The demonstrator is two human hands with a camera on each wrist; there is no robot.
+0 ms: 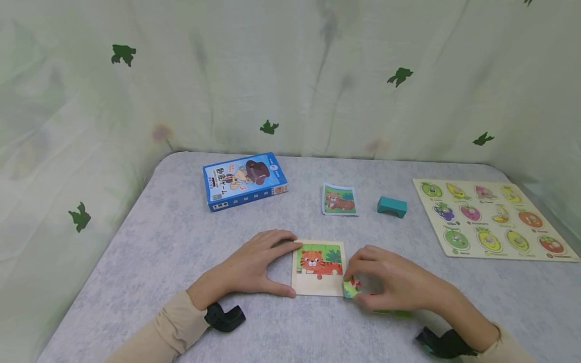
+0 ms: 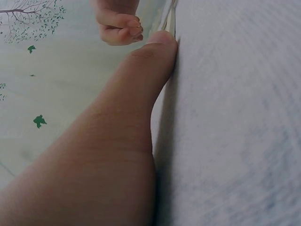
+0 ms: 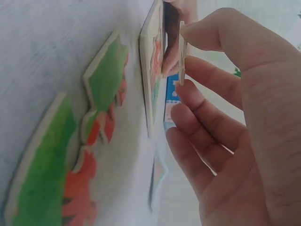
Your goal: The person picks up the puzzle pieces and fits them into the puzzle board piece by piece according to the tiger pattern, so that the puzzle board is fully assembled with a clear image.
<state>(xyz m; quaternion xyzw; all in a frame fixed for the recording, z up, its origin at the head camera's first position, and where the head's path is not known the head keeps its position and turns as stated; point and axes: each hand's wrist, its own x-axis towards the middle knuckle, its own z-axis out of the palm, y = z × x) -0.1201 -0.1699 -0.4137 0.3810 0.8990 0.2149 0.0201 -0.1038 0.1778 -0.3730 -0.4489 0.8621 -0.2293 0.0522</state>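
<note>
Held piece [image 1: 351, 288] artwork, head view only

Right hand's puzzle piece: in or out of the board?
Out: the right hand pinches the puzzle piece, with a gap to the board in the right wrist view.

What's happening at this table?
A person is working on a tiger puzzle. Their left hand rests against the left side of its board, while the right hand pinches a piece by the right side. The board's upper part is filled, the lower part bare. Other loose pieces lie near the right hand.
</note>
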